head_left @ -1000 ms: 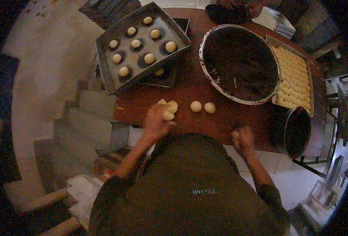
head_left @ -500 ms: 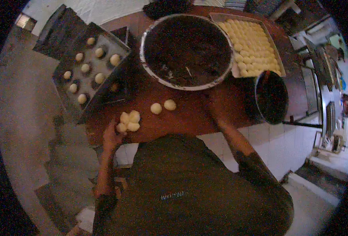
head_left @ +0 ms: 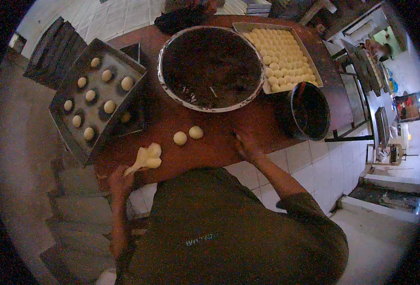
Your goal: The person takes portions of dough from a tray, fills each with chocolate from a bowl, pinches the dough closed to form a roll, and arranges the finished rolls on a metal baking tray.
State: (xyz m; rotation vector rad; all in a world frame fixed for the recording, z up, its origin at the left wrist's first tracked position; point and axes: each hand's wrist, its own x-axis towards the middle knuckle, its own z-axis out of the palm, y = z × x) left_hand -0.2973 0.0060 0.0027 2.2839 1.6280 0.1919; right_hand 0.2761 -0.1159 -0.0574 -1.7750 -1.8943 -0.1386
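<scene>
My left hand [head_left: 121, 178] grips one end of a lumpy piece of pale dough [head_left: 148, 157], which is stretched out toward it near the table's front edge. My right hand [head_left: 245, 145] is low over or on the red-brown table [head_left: 219, 149], with loosely spread fingers and nothing visible in them. Between my hands sit two round dough balls [head_left: 187, 135]. To the left, a square metal tray [head_left: 98, 121] holds several spaced dough balls and rests over another dark tray [head_left: 136, 125].
A big round pan [head_left: 162, 71] with dark contents fills the middle back. Beside it are a tray [head_left: 309, 52] packed with dough balls and a dark cylindrical container [head_left: 326, 111]. A dark bundle [head_left: 172, 21] lies at the far edge; another person [head_left: 376, 48] is at the far right.
My view has turned toward the right. My left hand has pulled back toward the near edge, drawing the dough lump into a strand. My right hand has moved forward over the table.
</scene>
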